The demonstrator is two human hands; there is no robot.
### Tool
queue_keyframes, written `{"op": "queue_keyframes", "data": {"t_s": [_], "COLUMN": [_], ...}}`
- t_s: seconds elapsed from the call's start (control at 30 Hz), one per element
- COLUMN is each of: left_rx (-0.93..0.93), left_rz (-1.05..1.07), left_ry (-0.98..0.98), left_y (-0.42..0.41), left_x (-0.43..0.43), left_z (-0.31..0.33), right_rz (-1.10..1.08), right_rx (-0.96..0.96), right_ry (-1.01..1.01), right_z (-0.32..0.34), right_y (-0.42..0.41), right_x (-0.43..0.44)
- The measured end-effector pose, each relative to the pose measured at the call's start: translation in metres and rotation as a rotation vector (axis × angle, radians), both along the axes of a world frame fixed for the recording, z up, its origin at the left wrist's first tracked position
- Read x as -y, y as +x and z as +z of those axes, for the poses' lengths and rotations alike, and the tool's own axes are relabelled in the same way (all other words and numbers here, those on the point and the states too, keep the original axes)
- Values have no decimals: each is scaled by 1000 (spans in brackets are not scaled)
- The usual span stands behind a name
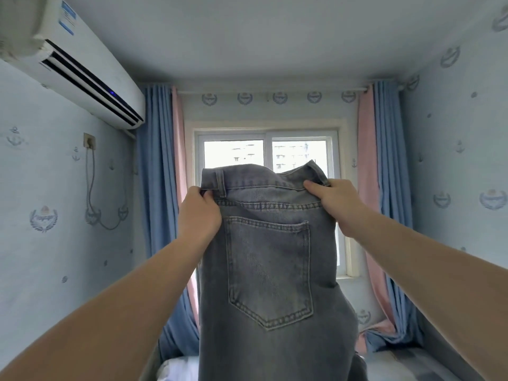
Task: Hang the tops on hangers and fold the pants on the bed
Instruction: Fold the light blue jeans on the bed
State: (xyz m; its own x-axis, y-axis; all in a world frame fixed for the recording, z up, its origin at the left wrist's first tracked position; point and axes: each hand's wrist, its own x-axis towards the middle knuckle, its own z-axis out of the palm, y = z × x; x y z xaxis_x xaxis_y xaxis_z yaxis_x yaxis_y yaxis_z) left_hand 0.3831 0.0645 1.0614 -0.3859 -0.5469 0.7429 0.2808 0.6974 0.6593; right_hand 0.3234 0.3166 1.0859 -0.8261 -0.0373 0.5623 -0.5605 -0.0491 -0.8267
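Head view. Grey jeans [270, 259] held up in the air at arm's length, in front of the window [265, 158]. Waistband at top, one back pocket [270, 270] facing the camera; the legs hang down and run out of the frame at the bottom.

Left hand [199, 213]: fingers curled round the left end of the waistband, pinching the denim beside a belt loop.
Right hand [334, 200]: thumb on the near face of the waistband, fingers behind it, gripping the right end. That end sits slightly higher than the left.

Both arms stretched forward and up.

Surroundings: air conditioner [88, 75] on the left wall, high up. Blue and pink curtains [159, 171] on both sides of the window. A strip of bed [178, 369] shows beneath the jeans at the lower edge.
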Motion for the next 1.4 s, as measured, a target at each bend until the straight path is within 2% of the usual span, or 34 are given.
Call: {"op": "queue_keyframes", "data": {"t_s": [0.23, 0.47, 0.63, 0.87, 1.1, 1.2, 1.27, 1.4], "left_rx": [67, 208, 415, 705, 829, 907, 1022, 1214], "left_rz": [-26, -120, -102, -58, -3, -32, -44, -80], "left_ry": [81, 220, 312, 561, 587, 625, 647, 476], "left_y": [-20, -94, -173, -311, -427, -456, -458, -427], "left_x": [30, 111, 180, 281, 365, 388, 395, 378], "left_z": [-52, -176, -310, -561, -762, -825, -862, -918], "right_rz": [15, 41, 42, 37, -73, -148, -148, -29], "right_rx": [93, 248, 423, 676, 709, 728, 824, 969], "right_ry": [43, 163, 299, 500, 576, 656, 722, 781], "right_z": [-43, -157, -285, -537, -744, -800, -831, -883], "right_y": [-27, -110, -203, -357, -477, -505, -505, -464], "right_x": [33, 109, 184, 298, 387, 418, 429, 432]}}
